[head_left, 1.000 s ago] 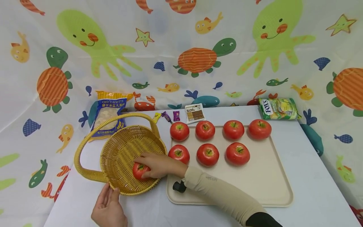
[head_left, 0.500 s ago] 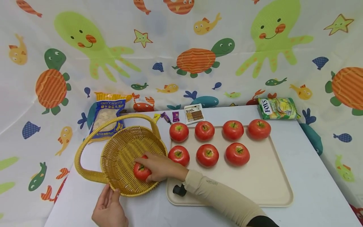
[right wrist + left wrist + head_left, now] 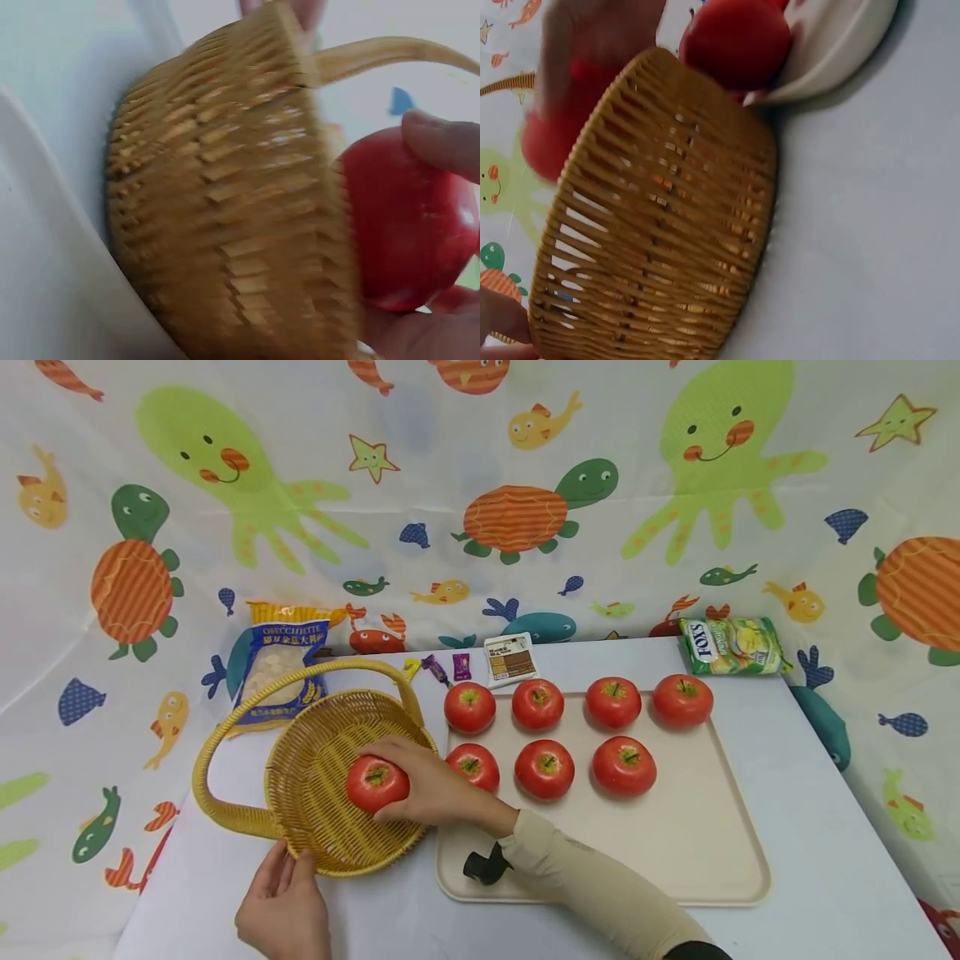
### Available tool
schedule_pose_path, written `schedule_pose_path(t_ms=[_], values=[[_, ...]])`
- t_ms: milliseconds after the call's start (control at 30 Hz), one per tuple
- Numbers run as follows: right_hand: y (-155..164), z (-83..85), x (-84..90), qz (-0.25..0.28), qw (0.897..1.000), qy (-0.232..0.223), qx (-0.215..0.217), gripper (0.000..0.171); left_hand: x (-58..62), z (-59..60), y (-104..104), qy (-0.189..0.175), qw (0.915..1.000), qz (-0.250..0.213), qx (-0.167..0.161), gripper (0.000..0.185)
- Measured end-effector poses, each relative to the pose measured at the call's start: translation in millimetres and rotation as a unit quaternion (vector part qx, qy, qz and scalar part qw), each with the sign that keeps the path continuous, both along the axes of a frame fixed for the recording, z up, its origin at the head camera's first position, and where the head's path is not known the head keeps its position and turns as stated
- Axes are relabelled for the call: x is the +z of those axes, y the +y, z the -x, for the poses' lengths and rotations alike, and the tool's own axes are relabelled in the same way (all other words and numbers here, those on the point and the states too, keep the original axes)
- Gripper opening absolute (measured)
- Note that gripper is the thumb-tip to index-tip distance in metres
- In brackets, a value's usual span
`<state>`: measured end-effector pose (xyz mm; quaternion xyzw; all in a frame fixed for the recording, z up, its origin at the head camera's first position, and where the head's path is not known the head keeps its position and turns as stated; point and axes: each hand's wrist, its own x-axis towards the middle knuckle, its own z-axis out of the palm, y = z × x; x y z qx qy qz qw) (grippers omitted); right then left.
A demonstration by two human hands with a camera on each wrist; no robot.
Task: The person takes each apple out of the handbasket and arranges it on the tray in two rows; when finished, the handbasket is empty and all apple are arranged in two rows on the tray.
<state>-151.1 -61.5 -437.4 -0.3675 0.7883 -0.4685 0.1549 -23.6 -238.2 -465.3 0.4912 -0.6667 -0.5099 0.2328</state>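
Apple (image 3: 377, 782) sits in the right hand (image 3: 423, 785), held just above the basket (image 3: 330, 810) floor, w/ the basket's right rim close on the hand's side. Fingers (image 3: 390, 750) curl over the far side, thumb under the near side; palm lies to the apple's right, so the fruit is left of the wrist. In the right wrist view one fingertip (image 3: 442, 142) presses the apple's (image 3: 412, 217) top, palm cupped below, basket wall (image 3: 225, 225) just beside it.

Apple is near round, no real long axis; stem dimple w/ green centre points up toward the head cam, stem axis approx upright.

Left hand (image 3: 285, 914) rests at the basket's near rim, fingers straight, tips touching the weave, gripping nothing. It's the hand nearer the basket wall; right hand is the one on the fruit. Left wrist view: basket side (image 3: 667, 225) fills the frame, apple (image 3: 551, 139) a red blur beyond.

Right of the basket: tray (image 3: 697, 860) w/ seven more apples (image 3: 544, 768), nearest one partly hidden behind the right hand. Behind the basket: pasta bag (image 3: 281, 664), a few sweets (image 3: 450, 667), small packet (image 3: 512, 660). Far right of the basket, past the tray: green candy bag (image 3: 731, 646).
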Motion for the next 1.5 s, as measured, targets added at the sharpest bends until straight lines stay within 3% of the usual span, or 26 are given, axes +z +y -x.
schedule_pose_path(t_ms=[167,333,400,500,633,700,767,967,1200,1367,1500], values=[[48.0,-9.4,21.2,0.058,0.997,-0.028,-0.041,0.075,-1.8,6.7,-14.5,0.008,0.9984,0.050,0.026,0.035],[126.2,-25.7,40.0,0.091,0.984,-0.013,-0.155,0.078,-7.5,10.3,-34.1,0.016,0.9949,0.072,0.069,0.030],[162.9,-29.7,42.2,0.095,0.970,-0.006,-0.223,0.079,-10.4,12.3,-40.9,0.029,0.9933,0.073,0.084,0.028],[214.8,-32.5,37.8,0.080,0.941,-0.007,-0.328,0.080,-11.8,15.2,-50.1,0.037,0.9916,0.073,0.101,0.027],[263.2,-31.5,18.7,0.031,0.906,-0.011,-0.422,0.082,-7.0,10.3,-62.0,-0.038,0.9903,0.074,0.111,0.031],[278.0,-31.1,5.5,0.004,0.895,-0.012,-0.447,0.084,-4.7,6.5,-66.6,-0.082,0.9884,0.066,0.110,0.034],[287.9,-31.3,-7.6,-0.020,0.889,-0.026,-0.458,0.087,-3.9,3.9,-69.6,-0.095,0.9871,0.055,0.117,0.036],[300.2,-28.2,-38.0,-0.053,0.886,-0.076,-0.454,0.093,-6.0,0.9,-73.9,-0.087,0.9884,0.026,0.122,0.038],[301.8,-26.7,-48.6,-0.078,0.883,-0.071,-0.458,0.096,-5.7,1.5,-74.1,-0.106,0.9878,0.041,0.106,0.040],[302.5,-24.6,-49.9,-0.094,0.893,-0.061,-0.436,0.096,-3.8,0.2,-74.7,-0.118,0.9861,0.064,0.098,0.040],[304.3,-21.6,-48.9,-0.107,0.901,-0.061,-0.416,0.098,1.3,-2.5,-73.4,-0.132,0.9856,0.087,0.061,0.041]])
